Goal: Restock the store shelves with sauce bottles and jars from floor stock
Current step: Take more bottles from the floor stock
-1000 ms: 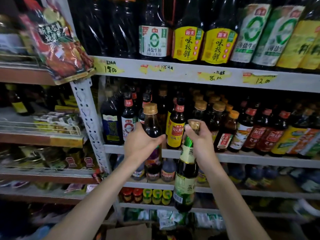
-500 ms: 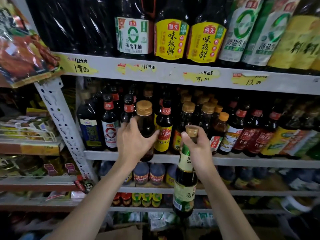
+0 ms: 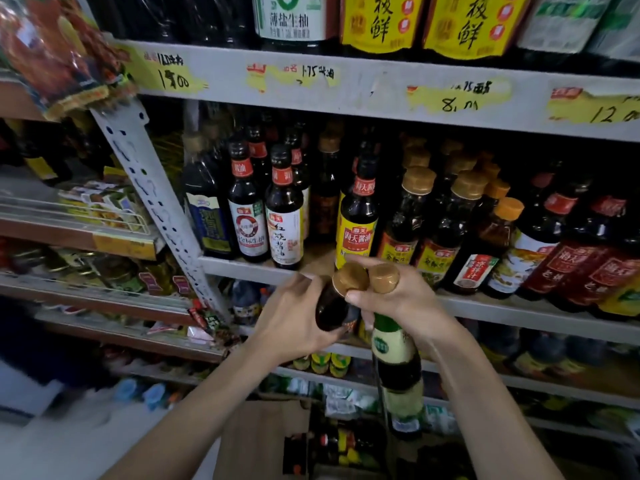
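Note:
My left hand (image 3: 289, 322) grips a dark sauce bottle with a gold cap (image 3: 334, 299), tilted toward me below the middle shelf's edge. My right hand (image 3: 403, 303) holds a green-labelled bottle (image 3: 396, 358) by its neck, gold cap up; it hangs upright in front of the lower shelves. The two caps almost touch. Just above them, the middle shelf (image 3: 242, 268) has a gap between a red-capped bottle (image 3: 284, 216) and a yellow-labelled bottle (image 3: 356, 220).
Rows of dark sauce bottles fill the middle shelf to the right (image 3: 467, 220). Large bottles stand on the top shelf (image 3: 381, 22). Small jars (image 3: 320, 362) sit on a lower shelf. A cardboard box (image 3: 263, 441) stands on the floor below. A perforated upright (image 3: 156, 195) divides the shelving.
My left hand has pulled the gold-capped bottle off the middle shelf, down and toward me, leaving a gap. The right hand's bottle has moved beside it. The view has moved closer.

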Demonstrator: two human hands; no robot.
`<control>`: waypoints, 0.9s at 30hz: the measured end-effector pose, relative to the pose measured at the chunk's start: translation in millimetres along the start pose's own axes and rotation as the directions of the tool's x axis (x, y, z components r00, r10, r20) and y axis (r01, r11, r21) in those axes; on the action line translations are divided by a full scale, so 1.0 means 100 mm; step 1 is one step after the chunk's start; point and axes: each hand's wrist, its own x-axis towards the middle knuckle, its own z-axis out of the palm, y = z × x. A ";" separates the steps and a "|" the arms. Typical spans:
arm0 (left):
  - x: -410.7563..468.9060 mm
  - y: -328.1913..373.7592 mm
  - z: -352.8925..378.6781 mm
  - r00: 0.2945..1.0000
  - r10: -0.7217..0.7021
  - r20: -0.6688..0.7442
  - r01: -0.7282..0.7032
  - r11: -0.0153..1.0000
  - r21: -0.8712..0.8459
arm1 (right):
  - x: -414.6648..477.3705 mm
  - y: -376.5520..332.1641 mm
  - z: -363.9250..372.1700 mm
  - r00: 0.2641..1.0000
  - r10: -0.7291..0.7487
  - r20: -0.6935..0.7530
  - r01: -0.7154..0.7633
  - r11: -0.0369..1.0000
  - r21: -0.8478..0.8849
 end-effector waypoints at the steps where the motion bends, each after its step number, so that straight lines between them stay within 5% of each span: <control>1: 0.00 0.01 0.01 1.000 0.013 -0.001 -0.013 1.000 0.004 | -0.03 -0.01 0.01 0.999 0.022 0.043 -0.023 0.999 0.039; 3: 0.02 0.05 0.02 1.000 0.021 -0.014 -0.021 0.999 0.027 | -0.08 -0.02 0.04 0.998 0.050 0.046 -0.052 0.998 0.040; 8: 0.03 0.20 0.08 0.998 0.054 -0.043 -0.054 0.998 -0.018 | -0.13 -0.03 0.10 0.972 0.035 -0.234 -0.058 0.994 -0.092; 13: 0.06 0.24 0.04 0.996 0.065 -0.059 -0.068 0.997 -0.038 | -0.17 -0.07 0.13 0.963 0.001 -0.269 -0.030 0.994 -0.103; 16: 0.11 0.26 -0.07 0.999 0.034 0.023 -0.032 0.996 -0.077 | -0.15 -0.11 0.12 0.956 -0.037 -0.290 0.010 0.996 -0.093; 21: 0.34 0.11 -0.37 0.946 0.047 0.322 0.098 0.902 -0.421 | 0.03 -0.28 0.17 0.958 -0.063 -0.279 0.025 0.990 -0.137; 27: 0.57 0.00 -0.53 0.981 -0.192 0.018 0.192 0.966 -0.174 | 0.18 -0.44 0.18 0.907 -0.122 -0.402 0.126 0.992 -0.016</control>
